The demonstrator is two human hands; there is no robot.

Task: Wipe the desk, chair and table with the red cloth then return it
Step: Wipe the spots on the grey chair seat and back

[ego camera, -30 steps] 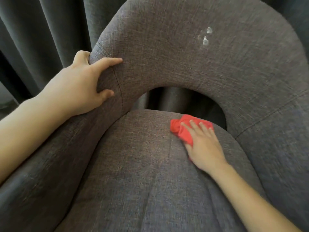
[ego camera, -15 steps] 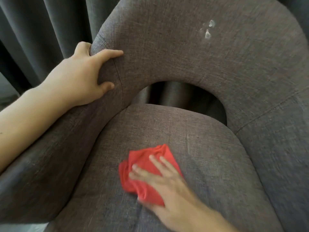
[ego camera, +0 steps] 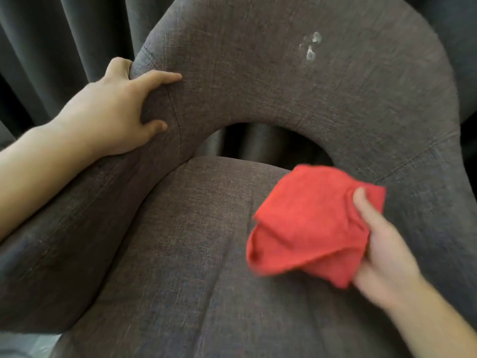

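Note:
A grey fabric chair [ego camera: 232, 254] with a curved backrest fills the view. My left hand [ego camera: 111, 117] grips the left edge of the backrest, thumb behind it and fingers on the front. The red cloth [ego camera: 309, 223] is bunched in my right hand [ego camera: 379, 244], held over the right side of the seat, thumb on top of the folds. Whether the cloth touches the seat I cannot tell. A whitish stain [ego camera: 311, 47] marks the upper backrest.
Dark grey curtains [ego camera: 64, 42] hang behind the chair and show through the gap [ego camera: 271, 143] between backrest and seat. A pale strip of floor [ego camera: 28, 344] shows at the bottom left.
My right hand swept the red cloth from the back of the seat toward the front left, then moved right, now gripping it bunched instead of pressing it flat. My left hand stayed on the backrest.

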